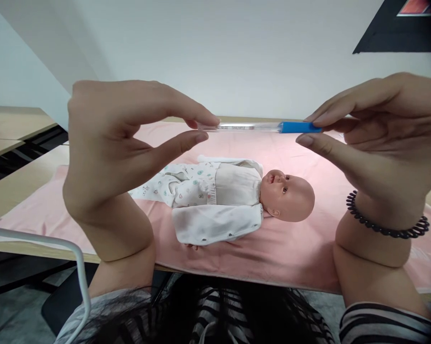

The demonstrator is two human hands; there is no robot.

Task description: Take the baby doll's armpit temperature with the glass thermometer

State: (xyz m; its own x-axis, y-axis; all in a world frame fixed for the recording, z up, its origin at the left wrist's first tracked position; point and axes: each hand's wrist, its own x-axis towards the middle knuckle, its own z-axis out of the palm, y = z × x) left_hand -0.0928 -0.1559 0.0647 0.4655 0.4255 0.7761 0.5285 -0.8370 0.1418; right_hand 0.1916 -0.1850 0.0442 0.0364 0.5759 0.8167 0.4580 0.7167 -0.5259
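Note:
A thermometer in a slim clear case [249, 126] with a blue cap [296, 127] is held level in the air, with faint print along its middle. My left hand [129, 138] pinches the clear end between thumb and index finger. At the other end, my right hand [376, 129] has thumb and fingertips closed on the blue cap. Beyond and below the hands, a baby doll [289, 196] lies on its back, head to the right. It wears a white top [236, 186] and patterned trousers [194, 184]; my left hand and arm hide part of its legs.
A pink cloth [301, 253] covers much of the wooden table [7, 196]. Behind it rises a pale wall [215, 57], with a dark-framed panel [397, 36] at upper right. A white curved rail [39, 240], perhaps a chair's, stands at lower left. Another table [15, 117] is farther left.

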